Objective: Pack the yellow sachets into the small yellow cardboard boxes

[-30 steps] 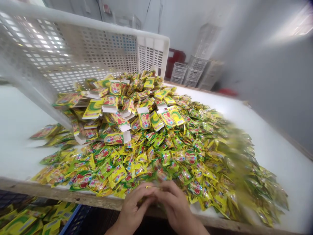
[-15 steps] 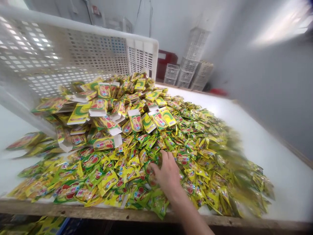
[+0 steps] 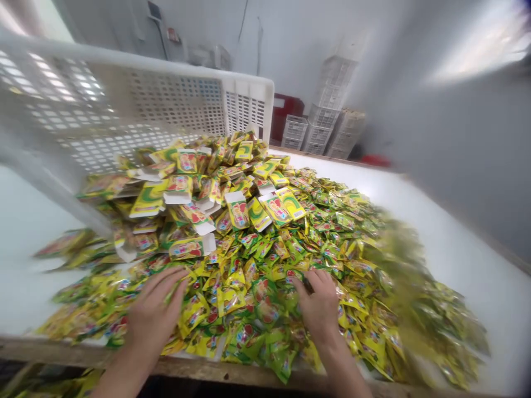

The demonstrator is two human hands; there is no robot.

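A broad heap of small yellow and green packets (image 3: 232,298) with watermelon pictures lies under both hands. My left hand (image 3: 153,307) rests on the heap's left part, its thumb and fingers apart, with packets showing between them. On the right, my right hand (image 3: 320,307) touches the packets with its fingers curved and the thumb apart from them. Between the hands lie several greener packets (image 3: 265,301). Behind them is a pile of small yellow cartons (image 3: 178,188), several with open white flaps.
A white perforated plastic crate (image 3: 249,83) lies tipped on its side behind the cartons. The white tabletop (image 3: 448,243) has a wooden front edge (image 3: 199,367). Stacked crates (image 3: 319,124) and a red object (image 3: 284,113) stand by the far wall.
My left hand has come into view over the left part of the packets. My right hand has shifted to the right, away from the green packets. The view has tilted slightly.
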